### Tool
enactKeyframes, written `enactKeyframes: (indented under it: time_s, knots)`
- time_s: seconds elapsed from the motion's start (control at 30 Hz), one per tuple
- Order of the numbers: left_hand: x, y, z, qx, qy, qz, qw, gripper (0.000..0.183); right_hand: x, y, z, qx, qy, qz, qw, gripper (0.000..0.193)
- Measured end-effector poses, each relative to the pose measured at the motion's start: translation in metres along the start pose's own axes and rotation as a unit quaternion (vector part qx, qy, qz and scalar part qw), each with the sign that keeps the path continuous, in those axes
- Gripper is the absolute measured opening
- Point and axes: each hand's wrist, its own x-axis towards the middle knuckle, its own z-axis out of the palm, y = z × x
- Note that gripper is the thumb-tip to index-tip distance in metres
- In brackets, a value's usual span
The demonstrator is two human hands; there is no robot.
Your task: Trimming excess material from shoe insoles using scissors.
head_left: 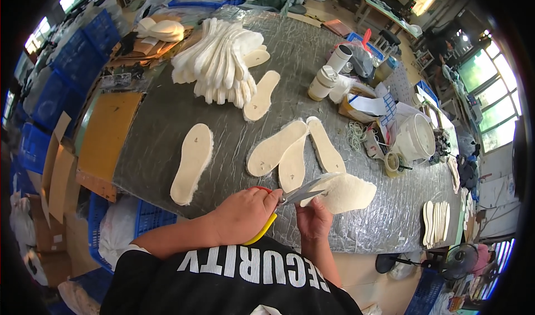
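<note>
My left hand (242,212) is closed round the handles of a pair of scissors (260,232) with red and yellow grips. The parted blades reach right, to the edge of a fleecy cream insole (350,193). That insole is pinched in my right hand (315,219), thumb on top, and is held tilted above the table. Just beyond the blades, a cream insole (274,149) overlaps another insole (292,170), and a narrower-looking insole (326,147) touches them at the top. A single insole (192,164) lies apart, left of my left hand.
A heap of fluffy insoles (217,59) stands at the far left of the grey table (150,153). Cups (323,82), a white bucket (417,138) and a cardboard box (356,111) crowd the right side. A row of insoles (437,224) sits near the right edge.
</note>
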Motion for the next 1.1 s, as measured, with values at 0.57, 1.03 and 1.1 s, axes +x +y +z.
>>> enactKeyframes:
  time_s: [0.57,1.03,1.1]
  knots:
    - [0.0020,0.0015,-0.0008,-0.033,-0.058,-0.009,0.998,0.038,-0.0006,-0.0010,-0.0030,-0.036,-0.032,-0.024,0.999,0.047]
    - [0.0076,0.0004,-0.0008,-0.047,-0.146,-0.051,0.987,0.041,-0.0027,0.0006,-0.0008,-0.044,-0.010,-0.030,0.999,0.049]
    - [0.0039,-0.0027,0.0090,-0.119,-0.088,-0.081,0.986,0.041,-0.0030,-0.0016,-0.0018,-0.031,-0.010,-0.018,0.999,0.048]
